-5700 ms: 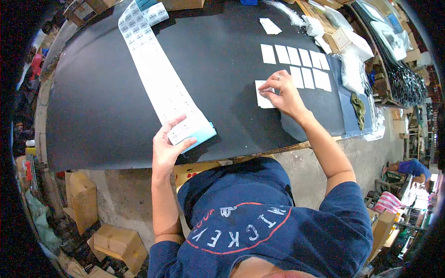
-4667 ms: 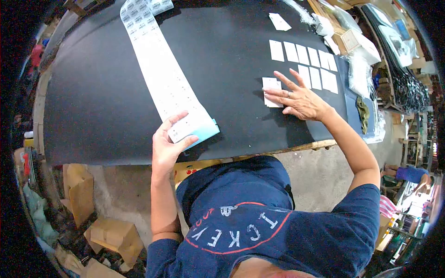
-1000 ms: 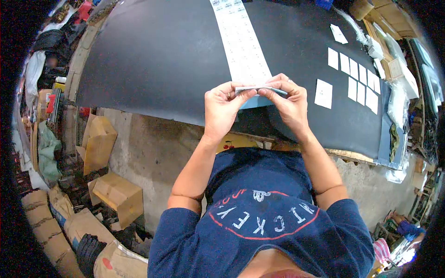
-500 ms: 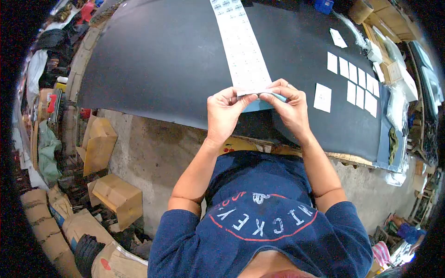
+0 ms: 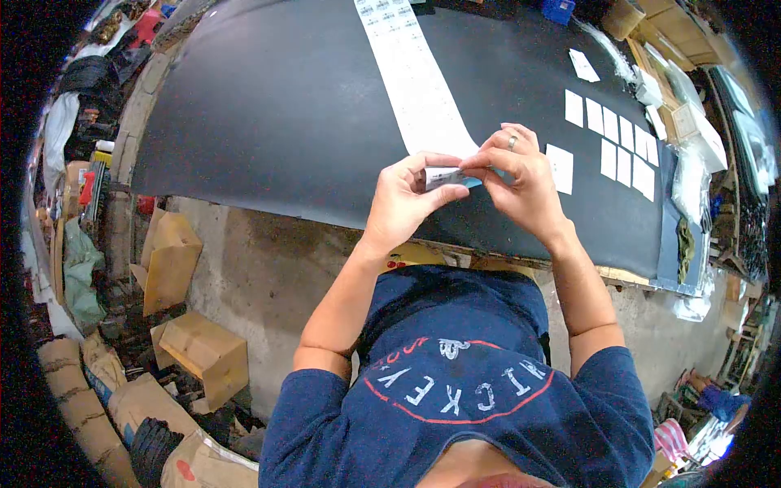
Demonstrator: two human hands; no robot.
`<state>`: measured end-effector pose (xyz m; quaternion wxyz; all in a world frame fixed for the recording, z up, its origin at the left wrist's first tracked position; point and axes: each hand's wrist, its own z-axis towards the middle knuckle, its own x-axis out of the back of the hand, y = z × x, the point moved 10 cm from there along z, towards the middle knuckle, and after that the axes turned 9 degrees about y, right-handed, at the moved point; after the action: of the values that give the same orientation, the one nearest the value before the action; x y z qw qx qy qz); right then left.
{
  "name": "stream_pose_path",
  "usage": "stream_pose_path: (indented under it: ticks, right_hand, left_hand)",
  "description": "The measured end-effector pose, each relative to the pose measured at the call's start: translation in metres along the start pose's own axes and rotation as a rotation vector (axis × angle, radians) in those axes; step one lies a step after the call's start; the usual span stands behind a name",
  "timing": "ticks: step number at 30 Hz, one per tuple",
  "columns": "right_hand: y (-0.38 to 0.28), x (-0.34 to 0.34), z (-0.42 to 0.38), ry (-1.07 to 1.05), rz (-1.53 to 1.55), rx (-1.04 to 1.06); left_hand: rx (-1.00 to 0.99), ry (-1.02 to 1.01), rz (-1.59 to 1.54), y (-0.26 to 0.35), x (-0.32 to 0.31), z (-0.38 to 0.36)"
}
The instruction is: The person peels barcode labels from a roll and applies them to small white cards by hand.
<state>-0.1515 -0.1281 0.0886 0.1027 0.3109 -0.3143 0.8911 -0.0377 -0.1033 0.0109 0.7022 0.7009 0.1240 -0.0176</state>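
Note:
A long white strip of printed labels point(image 5: 419, 85) runs over the dark table towards me, its near end bent over at the table's front edge. My left hand point(image 5: 407, 195) is closed on that curled end, thumb below and fingers above. Close against it, my right hand point(image 5: 517, 175), with a ring on one finger, pinches the same end between thumb and fingertips. A bit of light blue backing shows beneath the fingers. Whether a single label is lifted off cannot be made out. Just right of my right hand lies a white card point(image 5: 560, 169), partly covered by it.
Several small white cards point(image 5: 608, 160) lie in rows on the right of the black table point(image 5: 260, 106). A blue container point(image 5: 558, 10) stands at the far edge. Clear plastic bags point(image 5: 691, 191) and boxes line the right side. Open cardboard boxes point(image 5: 203, 358) sit on the floor at left.
My right hand has turned and shifted slightly right and up, its fingers now over the strip's end. The strip's near end has curled over, showing print between my hands.

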Motion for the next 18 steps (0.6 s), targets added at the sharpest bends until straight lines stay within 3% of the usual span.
stream_pose_path:
  ticks: [4,9,18]
  right_hand:
    - [-0.006,0.001,-0.004,0.032,-0.015,0.104]
    - [-0.020,0.007,-0.013,0.135,-0.119,0.282]
    - [-0.028,0.014,-0.030,0.265,-0.189,0.394]
  left_hand:
    - [0.086,-0.058,0.093,-0.004,-0.002,-0.001]
    - [0.100,-0.023,-0.026,-0.002,-0.005,-0.001]
    - [0.113,-0.078,-0.028,-0.002,-0.003,0.001]
